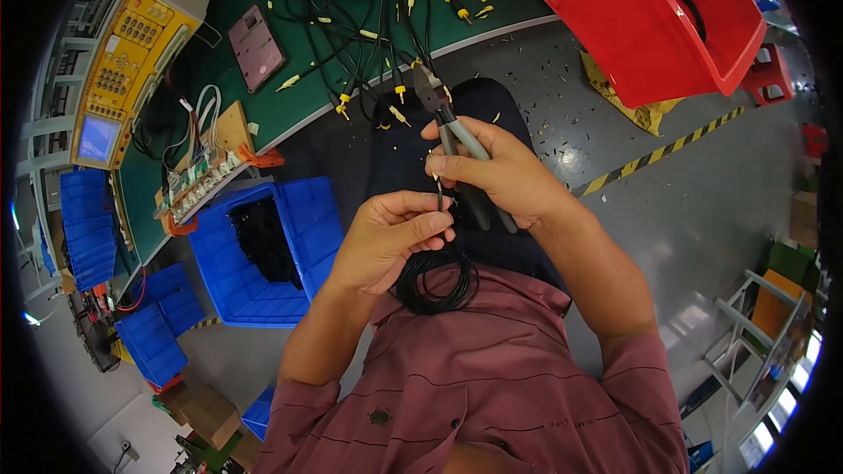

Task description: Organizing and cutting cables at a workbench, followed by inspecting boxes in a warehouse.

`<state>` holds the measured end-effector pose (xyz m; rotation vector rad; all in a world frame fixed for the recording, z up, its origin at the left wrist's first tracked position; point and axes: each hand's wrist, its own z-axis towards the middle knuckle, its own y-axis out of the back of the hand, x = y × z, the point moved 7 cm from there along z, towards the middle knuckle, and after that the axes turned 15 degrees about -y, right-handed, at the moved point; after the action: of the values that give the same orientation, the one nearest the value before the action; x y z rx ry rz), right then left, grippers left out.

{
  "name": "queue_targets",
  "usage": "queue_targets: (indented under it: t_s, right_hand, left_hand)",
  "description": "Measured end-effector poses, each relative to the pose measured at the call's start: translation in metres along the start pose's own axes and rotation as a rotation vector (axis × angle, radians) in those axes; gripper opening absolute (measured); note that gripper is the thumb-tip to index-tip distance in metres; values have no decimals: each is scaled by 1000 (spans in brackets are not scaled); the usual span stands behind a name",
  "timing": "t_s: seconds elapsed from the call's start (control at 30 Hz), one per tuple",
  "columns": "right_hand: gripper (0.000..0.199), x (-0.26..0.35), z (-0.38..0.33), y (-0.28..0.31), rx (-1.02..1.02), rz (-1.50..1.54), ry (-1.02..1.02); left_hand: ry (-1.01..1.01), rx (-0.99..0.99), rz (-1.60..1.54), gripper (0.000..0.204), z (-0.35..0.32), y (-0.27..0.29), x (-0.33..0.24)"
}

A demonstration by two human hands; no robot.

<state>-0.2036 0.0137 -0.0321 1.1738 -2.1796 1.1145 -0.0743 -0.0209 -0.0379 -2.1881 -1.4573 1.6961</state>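
Observation:
My left hand point(386, 241) pinches a thin black cable; its coiled loop point(436, 281) hangs below my fingers over my lap. My right hand point(500, 174) grips a pair of grey-handled cutting pliers point(448, 127), jaws pointing up toward the bench, while its fingertips also touch the cable's end between both hands. Both hands meet close together above my dark trousers.
A green bench mat point(290, 96) carries a bundle of black cables with yellow ends point(369, 26), a pink flat device point(256, 48), a yellow tester point(123, 79) and a wooden jig point(211, 158). Blue bins point(263, 246) stand at my left, a red bin point(650, 17) at upper right.

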Motion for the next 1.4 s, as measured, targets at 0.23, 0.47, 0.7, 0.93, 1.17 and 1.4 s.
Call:
queue_targets:
  t_s: [0.23,0.47,0.7,0.93,1.17,1.4]
  right_hand:
    - [35,-2,1,4,-34,22,7]
    - [35,-5,-1,2,-16,57,20]
    - [34,3,-14,1,-27,-67,169]
    - [30,13,-30,-2,-77,-157,305]
    - [39,30,-67,4,-569,-1024,718]
    - [62,13,-80,0,-620,-1389,816]
  left_hand:
    - [-24,11,-43,17,1,3,0]
    - [-69,-8,-24,8,-2,4,0]
    - [-162,-3,40,4,-2,1,-1]
    - [-436,81,245,10,-4,-7,-16]
    - [-460,-42,266,8,-7,-1,-22]
    - [-429,-72,267,10,-5,2,-19]
